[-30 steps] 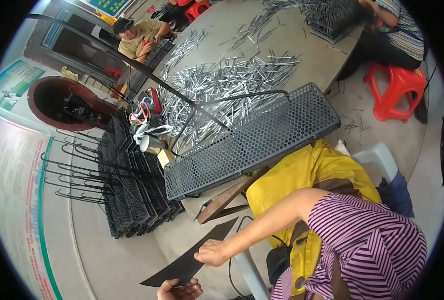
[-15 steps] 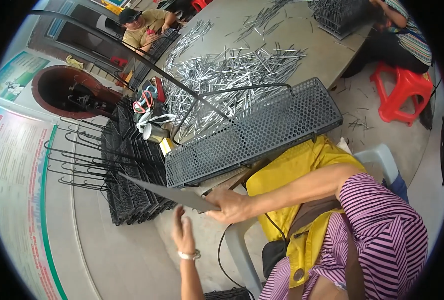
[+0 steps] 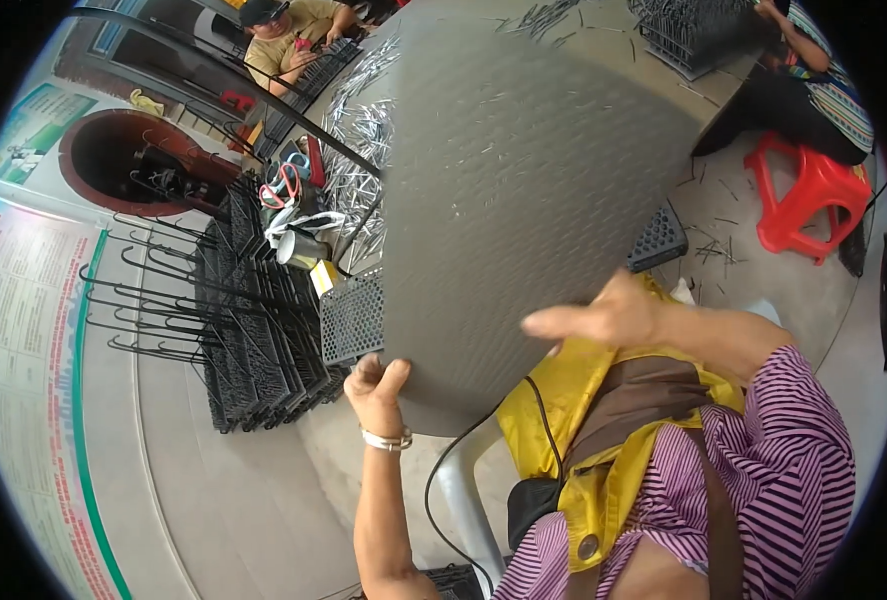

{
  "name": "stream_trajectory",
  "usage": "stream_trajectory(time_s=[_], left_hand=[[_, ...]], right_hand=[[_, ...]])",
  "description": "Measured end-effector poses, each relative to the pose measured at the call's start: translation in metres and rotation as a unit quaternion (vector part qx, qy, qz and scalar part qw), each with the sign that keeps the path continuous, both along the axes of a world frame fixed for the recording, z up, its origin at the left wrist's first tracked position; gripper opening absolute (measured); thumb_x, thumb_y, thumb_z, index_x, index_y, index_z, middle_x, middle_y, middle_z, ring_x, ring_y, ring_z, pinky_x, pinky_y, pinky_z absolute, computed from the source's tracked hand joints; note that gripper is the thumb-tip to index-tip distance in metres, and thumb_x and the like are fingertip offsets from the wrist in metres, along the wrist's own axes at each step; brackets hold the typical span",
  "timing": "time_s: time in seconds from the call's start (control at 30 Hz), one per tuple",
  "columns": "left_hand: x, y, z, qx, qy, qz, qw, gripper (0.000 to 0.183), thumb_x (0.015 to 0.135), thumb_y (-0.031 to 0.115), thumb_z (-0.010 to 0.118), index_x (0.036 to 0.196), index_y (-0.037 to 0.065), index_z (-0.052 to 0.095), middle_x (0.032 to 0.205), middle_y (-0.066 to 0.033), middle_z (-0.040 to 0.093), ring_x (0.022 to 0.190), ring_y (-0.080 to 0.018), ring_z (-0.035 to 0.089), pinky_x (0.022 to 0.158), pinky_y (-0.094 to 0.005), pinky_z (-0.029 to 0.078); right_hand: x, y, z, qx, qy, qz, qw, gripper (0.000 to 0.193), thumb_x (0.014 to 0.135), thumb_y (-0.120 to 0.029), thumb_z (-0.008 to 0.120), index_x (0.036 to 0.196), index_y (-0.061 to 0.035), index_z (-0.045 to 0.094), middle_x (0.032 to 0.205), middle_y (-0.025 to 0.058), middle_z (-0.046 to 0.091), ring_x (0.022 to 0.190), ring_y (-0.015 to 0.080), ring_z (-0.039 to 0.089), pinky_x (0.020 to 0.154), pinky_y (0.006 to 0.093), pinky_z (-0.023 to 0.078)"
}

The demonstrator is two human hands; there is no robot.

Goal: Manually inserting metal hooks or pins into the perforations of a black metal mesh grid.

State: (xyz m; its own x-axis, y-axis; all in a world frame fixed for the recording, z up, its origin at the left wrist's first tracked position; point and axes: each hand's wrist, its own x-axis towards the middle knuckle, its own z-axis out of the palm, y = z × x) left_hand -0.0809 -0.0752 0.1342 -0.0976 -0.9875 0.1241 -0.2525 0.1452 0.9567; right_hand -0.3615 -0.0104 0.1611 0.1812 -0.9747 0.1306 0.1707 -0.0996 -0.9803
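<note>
1. Grey sheet (image 3: 524, 200): a broad, dimpled panel, raised over the near side of the worktop (image 3: 609, 45) and blurred in places; it covers the middle of the view.
2. Left hand (image 3: 377, 395): at the sheet's lower left corner, thumb across the near face; the grip is grasping the sheet's edge. A pale band (image 3: 387, 440) circles the wrist.
3. Right hand (image 3: 614, 315): blurred, before the sheet's lower right edge, one digit extended leftward across it. Whether its grip is grasping or released cannot be told.
4. Perforated rack (image 3: 349, 320): behind the sheet, its dark mesh showing at the left and right ends only.
5. Metal rods (image 3: 359, 185): a loose, silvery heap on the worktop, partly hidden by the sheet.
6. Small articles left of the heap: red-handled scissors (image 3: 282, 187), a metal cup (image 3: 302, 248) and, just beside it, a yellow box (image 3: 325, 278).
7. Stacked black racks (image 3: 264, 345): at the left, hooked wires projecting toward the wall.
8. Yellow cloth (image 3: 529, 440): across the person's lap, below the right forearm.
9. Surroundings: one co-worker (image 3: 299, 45) at the upper left; another (image 3: 834, 95) at the upper right, on a red stool (image 3: 794, 215).
</note>
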Motion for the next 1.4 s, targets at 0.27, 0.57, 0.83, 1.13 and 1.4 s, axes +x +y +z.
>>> stream_trajectory(time_s=[0.27, 0.57, 0.83, 1.13, 1.4], left_hand=[[-0.119, -0.006, 0.032, 0.073, -0.137, -0.058, 0.986, 0.032, 0.063, 0.022, 0.076, 0.055, 0.0, 0.054, 0.048, 0.0002, 0.048, 0.043, -0.0062, 0.038, 0.04, -0.0239, 0.03], [-0.218, -0.016, -0.028, 0.032, -0.304, -0.211, 0.929, 0.045, 0.06, 0.04, 0.074, 0.057, -0.002, 0.059, 0.049, -0.0133, 0.054, 0.044, -0.0198, 0.052, 0.048, -0.033, 0.042], [-0.231, -0.02, -0.035, 0.121, -0.285, -0.26, 0.915, 0.045, 0.059, 0.037, 0.075, 0.058, -0.004, 0.059, 0.05, -0.014, 0.054, 0.045, -0.0189, 0.052, 0.049, -0.0328, 0.042], [-0.235, -0.006, -0.043, 0.107, -0.231, -0.264, 0.93, 0.043, 0.065, 0.035, 0.073, 0.058, -0.004, 0.058, 0.045, -0.0101, 0.05, 0.039, -0.0117, 0.045, 0.04, -0.0289, 0.038], [-0.223, -0.021, -0.024, -0.367, -0.295, -0.282, 0.836, 0.022, 0.073, 0.024, 0.063, 0.071, 0.003, 0.054, 0.066, -0.0157, 0.053, 0.058, -0.0313, 0.053, 0.05, -0.0408, 0.043]], right_hand=[[-0.079, 0.043, -0.059, 0.199, -0.207, -0.226, 0.931, 0.043, 0.075, -0.008, 0.059, 0.115, -0.002, 0.045, 0.108, 0.0093, 0.054, 0.094, 0.0215, 0.054, 0.08, 0.0359, 0.044], [-0.099, 0.103, -0.108, 0.231, -0.551, -0.217, 0.772, 0.046, 0.078, -0.007, 0.052, 0.122, -0.0025, 0.039, 0.124, 0.0104, 0.045, 0.117, 0.0273, 0.039, 0.102, 0.0454, 0.026], [-0.064, 0.105, -0.108, 0.234, -0.55, -0.21, 0.774, 0.054, 0.074, -0.008, 0.056, 0.124, -0.0017, 0.037, 0.125, 0.0125, 0.042, 0.118, 0.0301, 0.037, 0.102, 0.047, 0.025], [-0.058, 0.099, -0.116, 0.179, -0.429, -0.296, 0.835, 0.05, 0.084, -0.018, 0.051, 0.128, -0.0039, 0.032, 0.128, 0.0092, 0.04, 0.118, 0.0267, 0.038, 0.096, 0.0473, 0.032], [-0.093, 0.111, -0.111, 0.21, -0.432, -0.282, 0.831, 0.042, 0.088, -0.019, 0.048, 0.125, -0.0021, 0.037, 0.124, 0.0087, 0.044, 0.114, 0.0237, 0.042, 0.096, 0.0421, 0.034]])
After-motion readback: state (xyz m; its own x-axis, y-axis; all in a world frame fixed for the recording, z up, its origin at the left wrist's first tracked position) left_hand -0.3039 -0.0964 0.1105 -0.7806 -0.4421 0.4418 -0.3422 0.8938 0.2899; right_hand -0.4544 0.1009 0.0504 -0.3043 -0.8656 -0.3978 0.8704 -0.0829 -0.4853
